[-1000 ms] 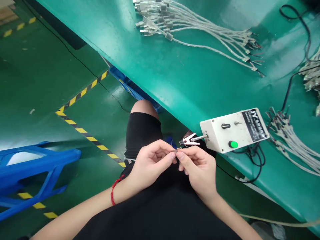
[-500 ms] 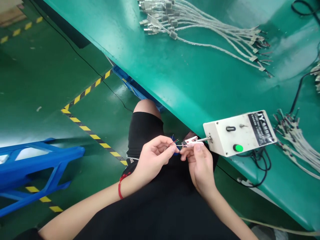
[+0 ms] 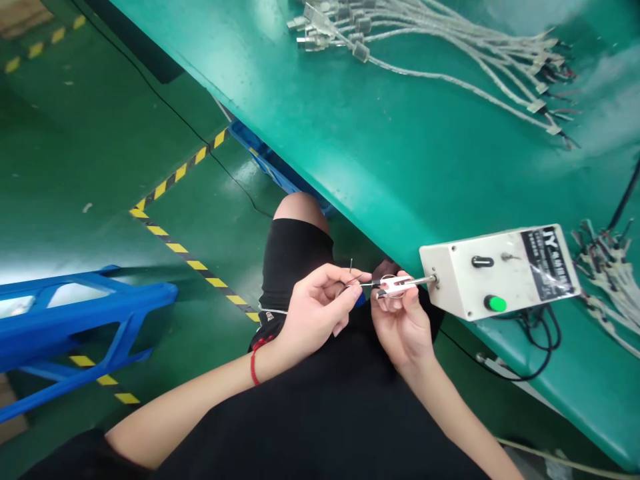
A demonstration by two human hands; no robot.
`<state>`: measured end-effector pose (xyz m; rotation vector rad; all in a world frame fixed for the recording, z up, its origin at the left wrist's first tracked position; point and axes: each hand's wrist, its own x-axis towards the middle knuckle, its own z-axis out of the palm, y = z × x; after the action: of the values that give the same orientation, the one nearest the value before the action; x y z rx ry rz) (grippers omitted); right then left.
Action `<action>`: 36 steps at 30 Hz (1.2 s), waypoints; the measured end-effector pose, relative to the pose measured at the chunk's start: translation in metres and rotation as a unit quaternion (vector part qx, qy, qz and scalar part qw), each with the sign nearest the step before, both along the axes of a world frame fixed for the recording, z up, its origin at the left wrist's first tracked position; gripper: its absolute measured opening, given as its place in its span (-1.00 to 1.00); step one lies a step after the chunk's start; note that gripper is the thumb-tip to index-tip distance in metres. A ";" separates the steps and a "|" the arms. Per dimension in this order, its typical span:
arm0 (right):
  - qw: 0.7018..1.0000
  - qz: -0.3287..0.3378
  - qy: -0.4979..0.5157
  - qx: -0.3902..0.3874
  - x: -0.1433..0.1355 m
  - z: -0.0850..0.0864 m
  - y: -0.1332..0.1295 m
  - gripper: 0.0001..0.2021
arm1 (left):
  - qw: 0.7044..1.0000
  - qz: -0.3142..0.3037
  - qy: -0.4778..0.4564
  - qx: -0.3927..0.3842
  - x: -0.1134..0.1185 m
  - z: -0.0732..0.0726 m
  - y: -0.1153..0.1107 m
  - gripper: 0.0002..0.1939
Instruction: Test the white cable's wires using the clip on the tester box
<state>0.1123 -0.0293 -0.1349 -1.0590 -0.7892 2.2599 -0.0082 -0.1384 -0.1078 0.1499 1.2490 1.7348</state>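
Head view. Thin wire (image 3: 367, 285) runs between the left hand (image 3: 320, 303) and the white clip (image 3: 397, 285), off the shaft (image 3: 425, 280) end of the control box (image 3: 463, 277). Left grip: thumb and forefinger pinched on wire. Right hand (image 3: 405, 327): grip closed on clip handles. Wire probably light, bendy, easily nicked; pinch near its end. Clip likely springy; hold by handles.

Beyond the box, on the green table (image 3: 380, 147): clear cables (image 3: 450, 33). Past its labelled end: second bundle (image 3: 613, 273). Black cord (image 3: 545, 353) loops just beside the box; could snag.
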 end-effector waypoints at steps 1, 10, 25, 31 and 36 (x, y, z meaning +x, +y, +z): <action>1.000 -0.001 0.011 -0.011 0.000 0.000 0.000 -0.73 | 1.000 -0.011 0.003 0.006 -0.001 0.001 0.001 -0.86; 0.999 0.001 0.029 -0.046 0.000 0.003 0.002 -0.68 | 0.999 -0.035 -0.016 0.027 -0.004 0.003 0.007 -0.84; 0.998 0.065 0.010 0.012 0.004 0.012 0.005 -0.64 | 0.999 -0.027 0.020 0.017 -0.003 0.005 0.008 -0.88; 0.851 0.159 -0.256 0.430 0.052 0.044 -0.004 -0.75 | 0.999 -0.028 0.038 -0.015 -0.002 0.005 0.005 -0.89; 0.624 -0.113 -0.377 0.675 0.086 0.043 0.018 -0.43 | 0.997 -0.044 0.035 -0.053 -0.001 0.004 0.003 -0.85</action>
<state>0.1978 -0.0110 -0.0914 -1.0470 -2.0106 0.3706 -0.0095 -0.1352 -0.1036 0.2024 1.3622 1.5955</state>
